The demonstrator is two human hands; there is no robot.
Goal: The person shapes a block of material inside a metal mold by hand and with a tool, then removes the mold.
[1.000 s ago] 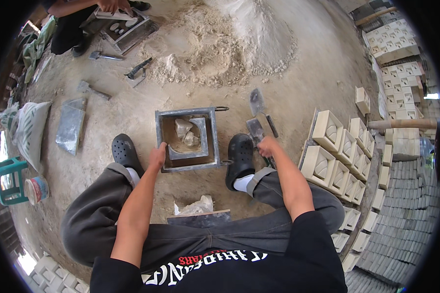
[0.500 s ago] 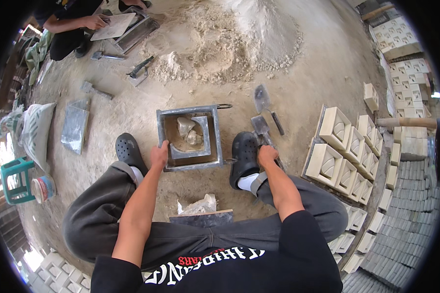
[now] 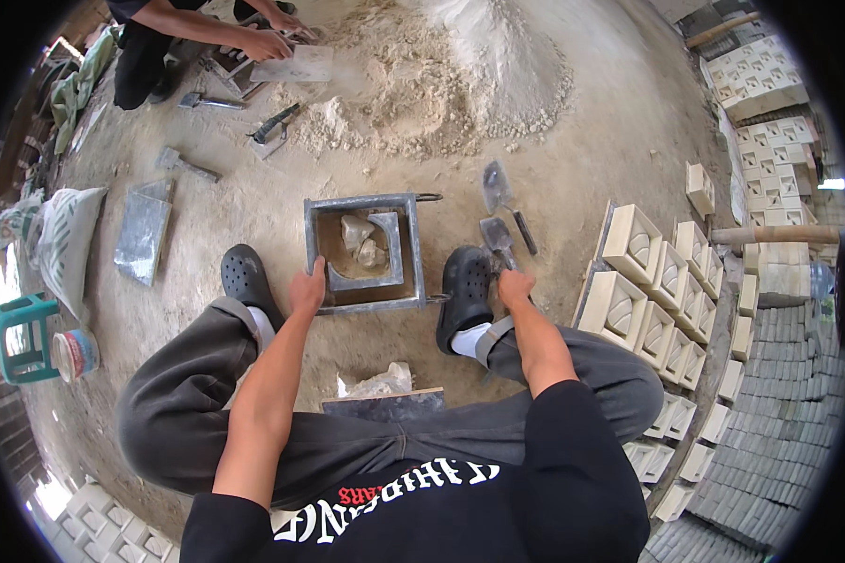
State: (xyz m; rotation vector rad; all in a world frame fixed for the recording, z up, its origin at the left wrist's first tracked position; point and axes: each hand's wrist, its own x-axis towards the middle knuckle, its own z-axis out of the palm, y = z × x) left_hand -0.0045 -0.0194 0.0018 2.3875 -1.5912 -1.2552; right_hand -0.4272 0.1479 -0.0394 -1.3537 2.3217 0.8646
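Two lumps are lying inside the mould; left hand is gripping it, right hand a trowel to its right; jerking the mould could be dislodging them.

The floor was bare, pale brown and dusty. A green plastic stool stood near the left edge. Dark, ribbed-looking walling ran behind it, its details blurred. Bright light showed through gaps low on the left. Stacked grey slabs lined the right side.
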